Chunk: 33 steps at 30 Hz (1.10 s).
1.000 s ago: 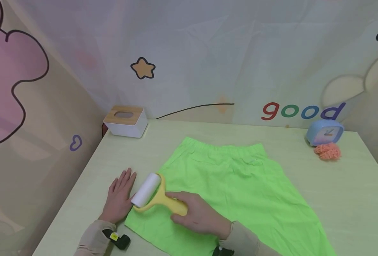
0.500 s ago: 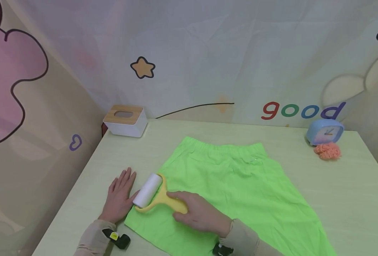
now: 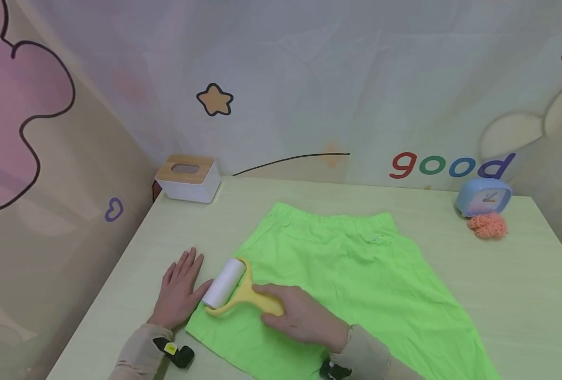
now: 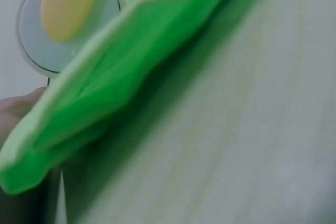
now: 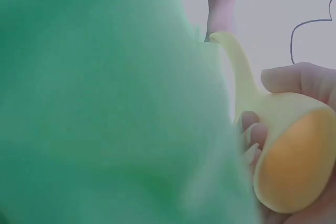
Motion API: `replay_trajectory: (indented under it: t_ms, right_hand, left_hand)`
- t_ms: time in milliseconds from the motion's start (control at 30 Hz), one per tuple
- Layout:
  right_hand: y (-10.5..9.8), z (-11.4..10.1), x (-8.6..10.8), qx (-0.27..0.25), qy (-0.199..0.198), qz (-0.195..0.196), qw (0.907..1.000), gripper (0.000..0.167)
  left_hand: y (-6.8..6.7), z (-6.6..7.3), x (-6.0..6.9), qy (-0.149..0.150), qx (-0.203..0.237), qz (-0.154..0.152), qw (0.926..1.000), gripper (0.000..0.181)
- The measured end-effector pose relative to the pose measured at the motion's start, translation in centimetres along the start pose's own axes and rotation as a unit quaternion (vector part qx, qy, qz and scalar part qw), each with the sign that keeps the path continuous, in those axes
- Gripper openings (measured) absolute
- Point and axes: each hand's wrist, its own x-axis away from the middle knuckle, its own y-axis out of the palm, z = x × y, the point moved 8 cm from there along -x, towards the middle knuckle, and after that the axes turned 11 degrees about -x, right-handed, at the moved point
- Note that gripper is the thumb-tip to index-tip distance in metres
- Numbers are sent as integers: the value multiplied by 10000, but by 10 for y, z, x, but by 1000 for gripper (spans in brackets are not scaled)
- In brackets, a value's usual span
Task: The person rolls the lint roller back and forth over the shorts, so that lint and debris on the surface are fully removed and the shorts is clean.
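Observation:
My right hand [image 3: 305, 316] grips the yellow handle of a lint roller [image 3: 225, 282], whose white roll lies on the left edge of bright green shorts or a skirt [image 3: 347, 274]. Fingers wrap the handle [image 5: 296, 156] in the right wrist view. Flat on the table to the left, my left hand [image 3: 178, 293] has its fingers spread, and its thumb reaches toward the roll at the garment's edge. Whether the thumb touches the roll I cannot tell. In the left wrist view, a green hem [image 4: 115, 87] and the roll's round end [image 4: 31, 30] show close up.
A white tissue box [image 3: 188, 179] with a wooden lid stands at the back left of the table [image 3: 514, 285]. At the back right are a blue clock [image 3: 483, 197] and a pink-orange bundle of yarn or string [image 3: 487, 225]. A printed wall cloth hangs behind.
The lint roller and my right hand have shifted slightly to the right over the green garment. More of the left thumb shows now. My left hand has stayed in place.

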Motion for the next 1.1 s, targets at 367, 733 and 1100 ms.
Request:
replay_trajectory:
  t_ms: [367,733,1100]
  right_hand:
    - [-7,-2,9,47,154,51,9999,51]
    - [-14,-1,23,141,262,113,9995,49]
    - [-20,-1,34,71,321,154,9993,49]
  left_hand:
    - [6,-5,-3,-1,106,-27,9999,77]
    - [4,-3,-1,-62,139,-120,9998,77]
    - [3,-2,-1,-66,108,-135,9998,77]
